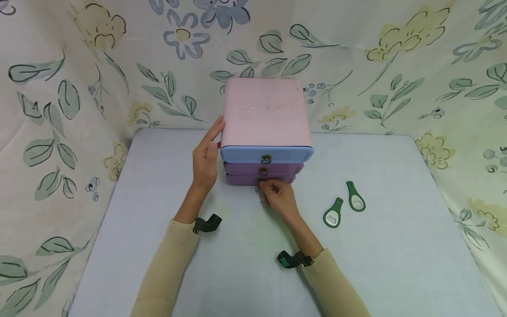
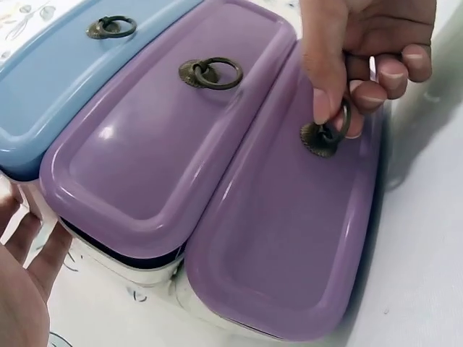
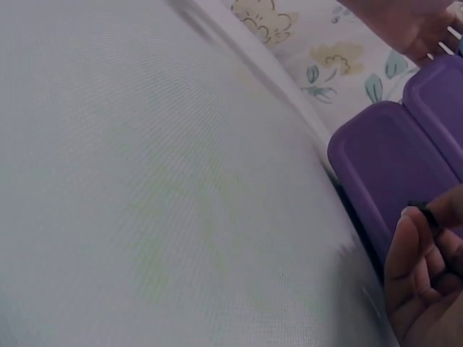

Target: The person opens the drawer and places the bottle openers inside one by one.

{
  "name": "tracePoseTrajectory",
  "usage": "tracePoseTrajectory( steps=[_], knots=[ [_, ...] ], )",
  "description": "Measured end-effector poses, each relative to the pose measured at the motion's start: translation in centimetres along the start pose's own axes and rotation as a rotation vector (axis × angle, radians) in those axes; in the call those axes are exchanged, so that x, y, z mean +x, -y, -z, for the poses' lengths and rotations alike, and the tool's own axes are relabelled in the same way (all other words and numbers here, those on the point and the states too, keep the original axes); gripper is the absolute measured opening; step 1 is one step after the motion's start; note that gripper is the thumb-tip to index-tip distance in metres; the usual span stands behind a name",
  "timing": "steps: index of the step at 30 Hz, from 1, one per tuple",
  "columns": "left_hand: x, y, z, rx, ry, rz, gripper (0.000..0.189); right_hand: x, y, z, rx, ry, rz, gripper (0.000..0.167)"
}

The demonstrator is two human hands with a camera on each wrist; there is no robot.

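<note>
A small chest of drawers (image 1: 263,114) stands at the table's back, with a pink top, a blue top drawer (image 1: 241,155) and two purple drawers below. Each drawer front bears a brass ring pull, like the middle drawer's ring (image 2: 219,74). My right hand (image 1: 280,200) pinches the ring pull (image 2: 322,139) of the bottom purple drawer (image 2: 282,217) between thumb and forefinger. That drawer's front sits about level with the others. Against the chest's left side rests my left hand (image 1: 206,163), fingers extended along the wall.
Two green bottle openers (image 1: 332,213) with metal centres lie on the white table (image 1: 396,264), right of my right hand. Floral cloth (image 1: 340,79) hangs behind the table and along both sides. Each wrist wears a black camera.
</note>
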State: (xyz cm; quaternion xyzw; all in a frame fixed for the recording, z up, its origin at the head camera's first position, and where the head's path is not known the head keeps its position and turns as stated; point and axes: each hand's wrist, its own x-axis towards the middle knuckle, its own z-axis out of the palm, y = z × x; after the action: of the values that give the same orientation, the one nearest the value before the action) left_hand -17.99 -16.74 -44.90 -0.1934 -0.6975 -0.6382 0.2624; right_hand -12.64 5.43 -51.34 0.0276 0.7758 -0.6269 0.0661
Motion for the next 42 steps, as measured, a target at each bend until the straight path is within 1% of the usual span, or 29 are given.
tracePoseTrajectory(
  steps=[2, 4, 9, 11, 15, 23, 26, 31, 37, 42],
  knots=[
    [0.02, 0.00, 0.17, 0.006, 0.015, -0.008, 0.064, -0.01, -0.09, 0.01, -0.009, -0.007, 0.004, 0.029],
    [0.05, -0.02, 0.19, -0.001, 0.018, -0.003, 0.065, -0.11, -0.10, 0.02, -0.014, -0.012, 0.010, 0.028],
    [0.23, -0.04, 0.12, -0.044, 0.004, -0.001, 0.048, -0.43, -0.19, -0.01, -0.014, -0.013, 0.016, 0.028],
    [0.28, -0.02, 0.12, -0.054, 0.004, -0.006, 0.045, -0.51, -0.23, -0.03, -0.014, -0.012, 0.015, 0.028],
    [0.26, 0.03, 0.19, -0.067, 0.006, -0.002, 0.045, -0.57, -0.24, -0.08, -0.010, -0.008, 0.012, 0.028],
    [0.25, -0.25, 0.18, -0.051, 0.000, 0.009, 0.044, -0.59, 0.02, -0.11, 0.021, 0.010, -0.013, 0.029],
    [0.24, -0.29, 0.18, -0.050, -0.001, 0.011, 0.043, -0.61, -0.09, -0.11, 0.013, 0.010, -0.007, 0.034],
    [0.22, -0.23, 0.18, -0.047, -0.002, 0.013, 0.043, -0.69, -0.12, -0.02, 0.004, 0.005, 0.009, 0.047],
    [0.24, -0.14, 0.13, -0.061, 0.004, 0.010, 0.044, -0.69, -0.25, -0.12, 0.039, -0.015, -0.005, 0.044],
    [0.24, -0.16, 0.11, -0.071, 0.001, 0.013, 0.044, -0.68, -0.10, -0.15, 0.031, -0.017, -0.013, 0.047]
  ],
)
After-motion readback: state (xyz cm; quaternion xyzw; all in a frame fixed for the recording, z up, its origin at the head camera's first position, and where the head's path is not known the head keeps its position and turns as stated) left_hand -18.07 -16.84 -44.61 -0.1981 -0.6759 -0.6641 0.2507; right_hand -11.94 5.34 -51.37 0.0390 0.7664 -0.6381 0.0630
